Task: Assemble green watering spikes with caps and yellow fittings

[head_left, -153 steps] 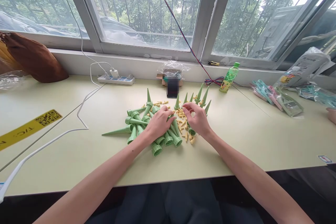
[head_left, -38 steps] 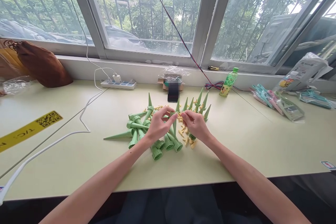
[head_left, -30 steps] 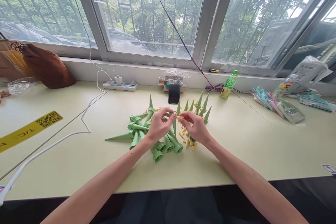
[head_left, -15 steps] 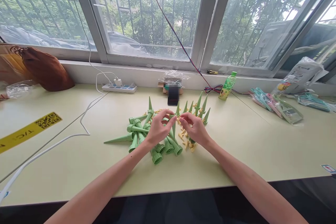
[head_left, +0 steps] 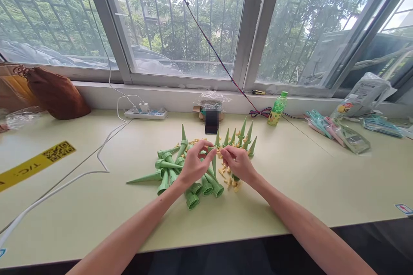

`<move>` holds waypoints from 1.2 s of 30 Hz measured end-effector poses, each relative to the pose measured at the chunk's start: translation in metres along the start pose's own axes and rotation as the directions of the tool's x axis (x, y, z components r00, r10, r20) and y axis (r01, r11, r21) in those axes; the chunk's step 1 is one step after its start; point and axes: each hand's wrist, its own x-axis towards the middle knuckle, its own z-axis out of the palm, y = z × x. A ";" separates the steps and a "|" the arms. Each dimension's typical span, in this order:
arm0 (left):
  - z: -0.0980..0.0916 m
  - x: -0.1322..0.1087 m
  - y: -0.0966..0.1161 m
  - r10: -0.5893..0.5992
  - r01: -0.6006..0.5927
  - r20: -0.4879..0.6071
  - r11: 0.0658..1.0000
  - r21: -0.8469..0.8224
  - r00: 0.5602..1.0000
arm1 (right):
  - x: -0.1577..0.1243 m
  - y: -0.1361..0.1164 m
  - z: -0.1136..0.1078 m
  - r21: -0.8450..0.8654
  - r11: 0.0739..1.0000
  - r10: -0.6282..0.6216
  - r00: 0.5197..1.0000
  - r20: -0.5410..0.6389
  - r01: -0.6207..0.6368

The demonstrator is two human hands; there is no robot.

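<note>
A heap of green cone-shaped spikes [head_left: 171,167] lies on the pale green table [head_left: 290,180], mixed with several small yellow pegs [head_left: 230,180]. A few more green spikes [head_left: 243,133] stand upright behind my hands. My left hand [head_left: 193,165] pinches one green spike [head_left: 213,161], which hangs point down from its fingers. Close beside it, my right hand [head_left: 237,163] is closed on a small yellow peg [head_left: 220,151] held against the top of that spike. Both hands hover just above the heap.
Behind the heap stand a dark phone [head_left: 211,121] and a wrapped box. A power strip [head_left: 145,114] with a white cable [head_left: 64,178] lies left, with a brown bag [head_left: 54,96] and yellow label [head_left: 32,165]. A green bottle [head_left: 276,109] and packaged items [head_left: 335,129] are right.
Five seconds ago both hands lay on the heap. They have since lifted a spike and a peg and brought them together. The camera has tilted up slightly.
</note>
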 end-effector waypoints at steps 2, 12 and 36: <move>0.000 0.001 0.000 -0.016 0.016 -0.012 1.000 -0.019 1.000 | 0.000 -0.001 0.000 0.043 0.999 -0.001 1.000 -0.023 0.002; -0.002 0.003 0.001 -0.080 0.078 -0.019 0.993 -0.088 0.997 | 0.004 -0.002 0.001 0.037 0.998 -0.045 0.999 -0.023 0.046; -0.005 0.001 0.000 -0.082 0.084 0.030 0.994 -0.065 0.996 | 0.001 0.000 0.000 -0.114 0.991 -0.072 0.997 0.005 0.072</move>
